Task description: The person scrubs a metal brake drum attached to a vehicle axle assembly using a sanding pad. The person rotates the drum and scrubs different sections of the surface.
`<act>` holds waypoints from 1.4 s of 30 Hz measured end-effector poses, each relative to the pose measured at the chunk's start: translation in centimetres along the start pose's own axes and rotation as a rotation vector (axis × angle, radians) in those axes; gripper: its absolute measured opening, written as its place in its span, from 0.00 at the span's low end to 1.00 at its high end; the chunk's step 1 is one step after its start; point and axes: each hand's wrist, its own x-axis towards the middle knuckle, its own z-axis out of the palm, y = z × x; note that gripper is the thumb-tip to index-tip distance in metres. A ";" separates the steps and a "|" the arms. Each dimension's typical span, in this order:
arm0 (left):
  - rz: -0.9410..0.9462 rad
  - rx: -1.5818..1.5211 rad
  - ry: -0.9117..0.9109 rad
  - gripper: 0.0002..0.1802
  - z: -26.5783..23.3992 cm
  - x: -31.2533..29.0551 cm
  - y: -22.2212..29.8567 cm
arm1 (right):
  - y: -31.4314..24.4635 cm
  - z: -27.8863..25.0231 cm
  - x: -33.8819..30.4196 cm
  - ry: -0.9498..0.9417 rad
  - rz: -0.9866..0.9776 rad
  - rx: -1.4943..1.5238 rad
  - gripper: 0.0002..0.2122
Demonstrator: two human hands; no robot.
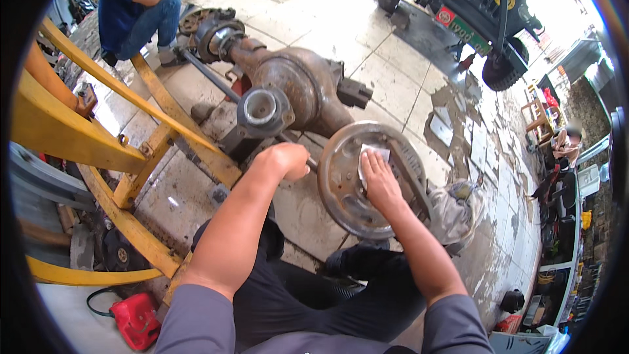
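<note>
A rusty axle housing [288, 78] with a round bulging middle lies on the floor before me. At its near right end is a round metal brake plate [337, 200] with a raised rim and holes. My right hand [380, 180] lies flat on the plate's face, fingers stretched out, pressing a small white sheet [385, 155] against it; cloth or paper, I cannot tell. My left hand [286, 160] is closed beside the plate's left edge, close to a thin rod [313, 165]. Its fingertips are partly hidden, and so is whatever they hold.
A yellow metal frame [147, 157] stands close on my left, a red container [135, 320] below it. A crumpled grey cloth [457, 213] lies right of the plate. A person in blue [134, 10] squats far left; a vehicle [472, 6] stands far right. Broken tiles [442, 124] cover the floor.
</note>
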 end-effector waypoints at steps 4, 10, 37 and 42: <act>-0.031 -0.050 0.039 0.20 1.2 1.4 -0.6 | -0.1 0.9 1.1 0.055 0.070 -0.063 0.27; -0.066 -0.061 0.000 0.23 0.9 1.0 0.1 | -0.2 -0.4 0.4 -0.016 0.061 0.027 0.27; -0.036 0.045 -0.085 0.28 0.4 0.4 0.2 | -0.3 -0.7 1.0 -0.017 0.031 0.062 0.25; -0.078 0.071 -0.137 0.27 -0.2 1.0 3.0 | -0.3 0.1 1.1 0.055 0.085 0.061 0.25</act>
